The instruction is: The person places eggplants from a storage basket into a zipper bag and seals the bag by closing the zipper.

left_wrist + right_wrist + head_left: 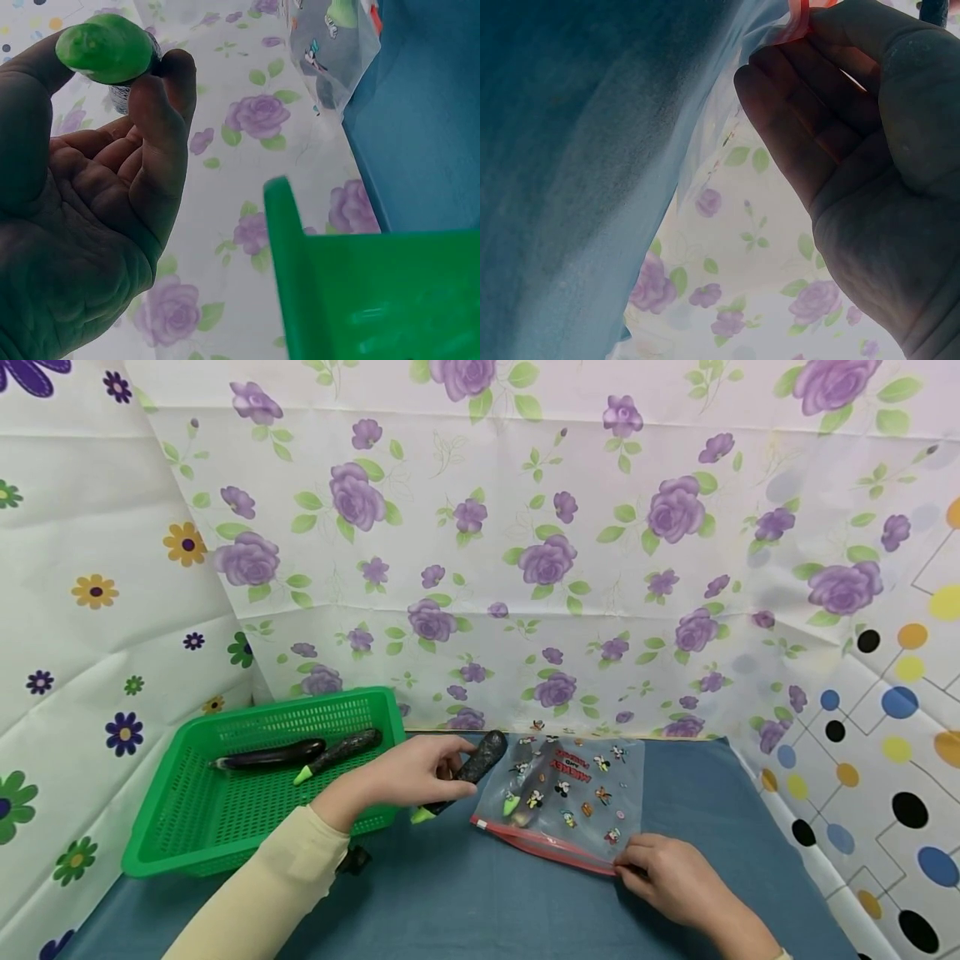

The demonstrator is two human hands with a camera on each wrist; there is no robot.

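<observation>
My left hand (420, 770) pinches a dark eggplant (483, 757) between thumb and fingers, its green stem end (105, 49) toward the left wrist camera. The eggplant is held tilted, just left of a clear zip bag (600, 777) with cartoon prints and a red zip edge. Inside the bag, a dark shape with a green tip (512, 803) shows through the plastic. My right hand (671, 877) pinches the right end of the red zip edge (799, 21). In the green basket (150, 827) lie two more eggplants, a smooth one (270, 755) and a rougher one (341, 752).
The basket stands at the left on a blue cloth (420, 910). Flowered sheets (480, 568) rise behind and to the left, a dotted sheet (900, 760) to the right. A small black object (355, 860) shows beside my left forearm; its kind is unclear.
</observation>
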